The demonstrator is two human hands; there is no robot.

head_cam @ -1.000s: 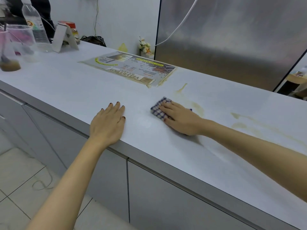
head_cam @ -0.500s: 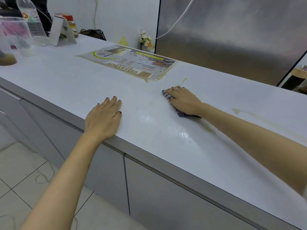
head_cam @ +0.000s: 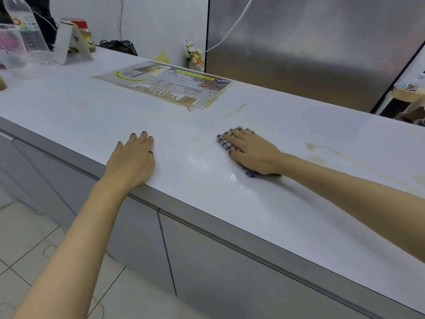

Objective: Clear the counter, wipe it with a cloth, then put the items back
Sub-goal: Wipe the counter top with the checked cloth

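Observation:
My right hand (head_cam: 251,151) presses flat on a blue-and-white checked cloth (head_cam: 222,143) in the middle of the white counter (head_cam: 264,210); only the cloth's edges show beyond my fingers and wrist. My left hand (head_cam: 133,161) lies flat and empty at the counter's front edge, a hand's width to the left of the cloth. Wet sheen lies between and below the hands. Brown stains (head_cam: 322,153) streak the counter to the right, and a small one (head_cam: 239,108) sits behind the cloth.
A laminated menu sheet (head_cam: 165,87) lies flat behind the hands. At far left stand a plastic bottle (head_cam: 27,31), a clear cup (head_cam: 13,51), a folded white card stand (head_cam: 71,42) and a jar (head_cam: 85,33). A steel panel (head_cam: 310,42) rises behind the counter; small flowers (head_cam: 194,54) stand beside it.
My right hand slid the cloth away toward the menu sheet, then back toward me and a little right. My left hand stayed flat at the edge.

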